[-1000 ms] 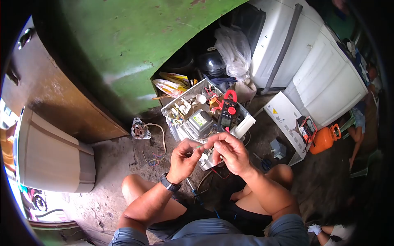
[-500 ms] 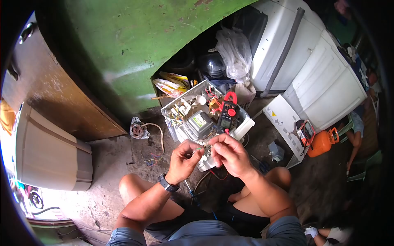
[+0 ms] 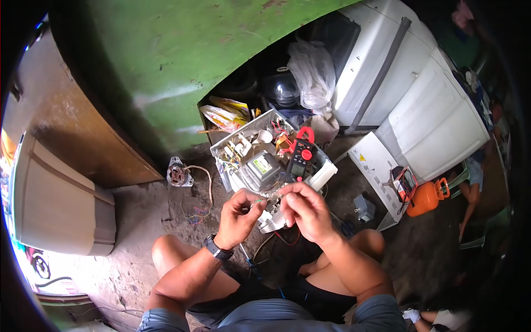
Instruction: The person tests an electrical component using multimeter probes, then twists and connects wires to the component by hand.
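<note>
My left hand [image 3: 239, 219], with a dark watch on its wrist, pinches a small green part [image 3: 258, 201] between thumb and forefinger. My right hand [image 3: 307, 209] is closed in a pinch just to the right, and whatever sits in its fingertips is too small to make out. Both hands are over the near edge of an opened white appliance [image 3: 326, 175] full of wires and parts. Inside it, a boxy grey metal unit [image 3: 260, 170] bears a label. A red and black clamp meter [image 3: 300, 159] lies on the appliance's right part.
A small motor [image 3: 179, 172] with a cable lies on the floor at left. To the right are a white panel [image 3: 370, 161], a grey block [image 3: 364, 208] and an orange tank [image 3: 427, 198]. Another person's arm [image 3: 469, 206] shows at far right.
My hands have drawn slightly apart, and the green part stays in the left one. The whole view has shifted a little, with everything sitting further left.
</note>
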The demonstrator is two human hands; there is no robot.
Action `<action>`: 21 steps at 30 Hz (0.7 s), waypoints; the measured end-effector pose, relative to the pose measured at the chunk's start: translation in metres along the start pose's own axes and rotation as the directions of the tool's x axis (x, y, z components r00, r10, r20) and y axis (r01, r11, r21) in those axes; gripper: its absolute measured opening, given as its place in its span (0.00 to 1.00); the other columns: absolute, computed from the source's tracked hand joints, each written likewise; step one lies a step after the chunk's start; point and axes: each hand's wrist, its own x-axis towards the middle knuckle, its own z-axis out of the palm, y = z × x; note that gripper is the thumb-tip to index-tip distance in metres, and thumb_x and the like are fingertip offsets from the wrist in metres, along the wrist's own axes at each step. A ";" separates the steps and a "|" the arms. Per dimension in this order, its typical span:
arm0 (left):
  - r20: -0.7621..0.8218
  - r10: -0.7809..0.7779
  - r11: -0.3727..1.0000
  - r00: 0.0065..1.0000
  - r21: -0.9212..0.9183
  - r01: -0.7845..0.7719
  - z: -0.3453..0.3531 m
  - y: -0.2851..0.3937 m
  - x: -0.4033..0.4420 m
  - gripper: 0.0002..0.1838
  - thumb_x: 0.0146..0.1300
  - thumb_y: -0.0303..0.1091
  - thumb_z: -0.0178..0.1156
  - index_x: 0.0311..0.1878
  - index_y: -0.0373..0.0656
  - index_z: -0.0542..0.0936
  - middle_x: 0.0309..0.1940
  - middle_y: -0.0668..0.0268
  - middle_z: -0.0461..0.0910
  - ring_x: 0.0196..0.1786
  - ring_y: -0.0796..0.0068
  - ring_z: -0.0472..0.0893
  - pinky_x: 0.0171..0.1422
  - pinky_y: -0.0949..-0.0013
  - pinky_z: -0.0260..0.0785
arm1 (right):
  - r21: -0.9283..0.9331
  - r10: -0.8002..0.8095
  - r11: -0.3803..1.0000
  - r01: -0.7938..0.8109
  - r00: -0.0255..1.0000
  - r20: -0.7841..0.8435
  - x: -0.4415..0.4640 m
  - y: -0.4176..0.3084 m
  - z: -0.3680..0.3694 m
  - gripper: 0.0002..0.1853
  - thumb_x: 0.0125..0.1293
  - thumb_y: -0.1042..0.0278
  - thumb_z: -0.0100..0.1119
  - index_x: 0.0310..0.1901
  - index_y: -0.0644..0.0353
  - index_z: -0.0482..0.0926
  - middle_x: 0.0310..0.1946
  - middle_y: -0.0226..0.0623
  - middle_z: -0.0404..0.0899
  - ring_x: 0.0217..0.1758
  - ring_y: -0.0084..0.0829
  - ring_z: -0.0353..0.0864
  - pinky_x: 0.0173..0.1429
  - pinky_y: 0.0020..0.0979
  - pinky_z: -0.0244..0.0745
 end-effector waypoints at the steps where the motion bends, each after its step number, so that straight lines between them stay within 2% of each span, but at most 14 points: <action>1: -0.006 -0.001 1.000 1.000 -0.002 0.001 0.000 0.000 -0.001 0.05 0.66 0.30 0.71 0.39 0.40 0.85 0.31 0.72 0.77 0.35 0.85 0.74 0.41 0.76 0.66 | 0.030 -0.045 0.999 0.044 0.999 0.027 0.002 0.000 -0.002 0.15 0.79 0.72 0.53 0.62 0.66 0.75 0.47 0.40 0.86 0.35 0.19 0.83 0.39 0.24 0.80; 2: 0.006 0.048 0.997 0.999 0.060 -0.048 0.000 0.000 -0.001 0.05 0.66 0.30 0.70 0.39 0.40 0.85 0.32 0.72 0.78 0.35 0.85 0.74 0.40 0.77 0.67 | 0.029 -0.041 0.999 0.040 0.999 0.030 0.003 0.000 0.001 0.15 0.79 0.72 0.53 0.62 0.66 0.75 0.47 0.40 0.86 0.35 0.19 0.83 0.39 0.24 0.80; 5: 0.036 0.082 0.985 0.996 0.151 -0.087 0.000 0.006 -0.002 0.04 0.66 0.28 0.70 0.40 0.39 0.85 0.35 0.70 0.79 0.38 0.82 0.76 0.44 0.75 0.67 | -0.343 -0.170 0.922 0.178 0.984 0.056 0.005 0.004 0.010 0.23 0.77 0.72 0.54 0.71 0.67 0.69 0.67 0.51 0.76 0.54 0.27 0.85 0.47 0.29 0.84; 6: 0.047 0.070 0.981 0.996 0.180 -0.077 0.000 0.009 -0.002 0.04 0.66 0.27 0.70 0.40 0.38 0.85 0.37 0.68 0.80 0.41 0.80 0.77 0.48 0.74 0.68 | -0.614 -0.237 0.750 0.248 0.966 0.100 0.004 0.002 0.013 0.25 0.74 0.74 0.58 0.70 0.68 0.69 0.63 0.51 0.79 0.55 0.33 0.87 0.48 0.32 0.84; 8: 0.044 0.084 0.974 0.995 0.207 -0.092 0.000 0.014 -0.001 0.04 0.66 0.28 0.70 0.41 0.38 0.85 0.37 0.68 0.80 0.41 0.79 0.77 0.47 0.73 0.68 | -0.860 -0.393 0.319 0.398 0.882 0.262 0.005 0.004 0.012 0.24 0.70 0.76 0.59 0.67 0.68 0.72 0.57 0.52 0.83 0.50 0.42 0.89 0.48 0.36 0.84; 11: 0.049 0.094 0.970 0.994 0.222 -0.103 0.001 0.015 -0.002 0.04 0.65 0.28 0.70 0.41 0.39 0.86 0.37 0.67 0.81 0.40 0.78 0.78 0.47 0.73 0.69 | -0.894 -0.338 0.283 0.346 0.909 0.245 0.001 0.001 0.013 0.21 0.68 0.78 0.59 0.62 0.66 0.74 0.49 0.53 0.85 0.44 0.51 0.88 0.47 0.41 0.83; 12: 0.049 0.089 0.972 0.995 0.212 -0.098 0.000 0.016 -0.002 0.04 0.65 0.28 0.70 0.41 0.39 0.86 0.37 0.66 0.81 0.40 0.78 0.78 0.46 0.72 0.69 | -0.875 -0.358 0.368 0.314 0.917 0.179 0.000 -0.003 0.019 0.15 0.71 0.77 0.58 0.58 0.63 0.76 0.40 0.45 0.85 0.33 0.40 0.87 0.37 0.36 0.81; 14: 0.052 0.049 0.979 0.997 0.193 -0.058 -0.002 0.010 -0.002 0.04 0.66 0.28 0.70 0.40 0.39 0.86 0.37 0.67 0.81 0.41 0.78 0.78 0.46 0.72 0.69 | -0.397 -0.001 0.918 -0.021 0.998 -0.055 -0.003 -0.001 0.015 0.11 0.75 0.74 0.56 0.56 0.61 0.76 0.33 0.36 0.82 0.26 0.25 0.79 0.30 0.27 0.75; 15: 0.064 0.057 0.984 0.996 0.162 -0.067 -0.002 0.006 -0.002 0.04 0.66 0.28 0.70 0.40 0.40 0.85 0.37 0.67 0.81 0.41 0.78 0.78 0.46 0.72 0.69 | -0.090 0.087 0.992 -0.093 0.994 -0.073 -0.002 -0.003 0.014 0.08 0.79 0.72 0.52 0.54 0.61 0.76 0.31 0.29 0.78 0.25 0.15 0.72 0.29 0.19 0.70; 16: 0.075 0.065 0.989 0.995 0.130 -0.075 -0.001 0.005 -0.002 0.04 0.66 0.29 0.70 0.40 0.40 0.85 0.37 0.67 0.81 0.41 0.78 0.78 0.46 0.72 0.69 | 0.078 0.051 0.996 -0.050 0.999 -0.011 0.000 -0.003 0.010 0.10 0.79 0.70 0.51 0.56 0.62 0.76 0.35 0.34 0.81 0.25 0.17 0.75 0.31 0.21 0.74; 18: 0.094 0.051 0.989 0.994 0.136 -0.064 0.000 0.006 -0.005 0.04 0.66 0.29 0.70 0.40 0.40 0.85 0.35 0.69 0.78 0.40 0.80 0.76 0.45 0.74 0.68 | 0.043 -0.047 0.998 0.049 0.998 -0.047 0.001 -0.002 0.014 0.13 0.79 0.70 0.51 0.59 0.64 0.75 0.45 0.40 0.85 0.28 0.18 0.78 0.34 0.22 0.77; 19: 0.083 0.061 0.986 0.995 0.147 -0.073 0.001 0.005 -0.006 0.05 0.67 0.29 0.70 0.40 0.40 0.85 0.35 0.70 0.77 0.40 0.80 0.75 0.45 0.74 0.67 | -0.124 -0.057 0.991 0.054 0.998 -0.017 0.001 -0.002 0.012 0.16 0.80 0.70 0.50 0.65 0.64 0.74 0.57 0.45 0.83 0.32 0.19 0.82 0.37 0.22 0.79; 20: 0.075 0.069 0.984 0.995 0.157 -0.080 0.002 0.004 -0.006 0.05 0.67 0.29 0.70 0.41 0.40 0.85 0.35 0.70 0.77 0.40 0.81 0.75 0.44 0.74 0.67 | -0.386 -0.070 0.921 0.058 0.997 -0.019 0.001 -0.005 0.017 0.19 0.77 0.72 0.55 0.66 0.64 0.74 0.59 0.48 0.83 0.33 0.27 0.86 0.38 0.28 0.80; 21: 0.073 0.071 0.984 0.995 0.158 -0.082 0.000 0.005 -0.006 0.05 0.67 0.29 0.70 0.41 0.40 0.85 0.35 0.70 0.77 0.40 0.81 0.75 0.44 0.74 0.67 | -0.716 -0.302 0.632 0.295 0.945 0.122 0.006 -0.002 0.015 0.21 0.73 0.73 0.57 0.66 0.63 0.74 0.54 0.47 0.85 0.33 0.33 0.86 0.38 0.31 0.81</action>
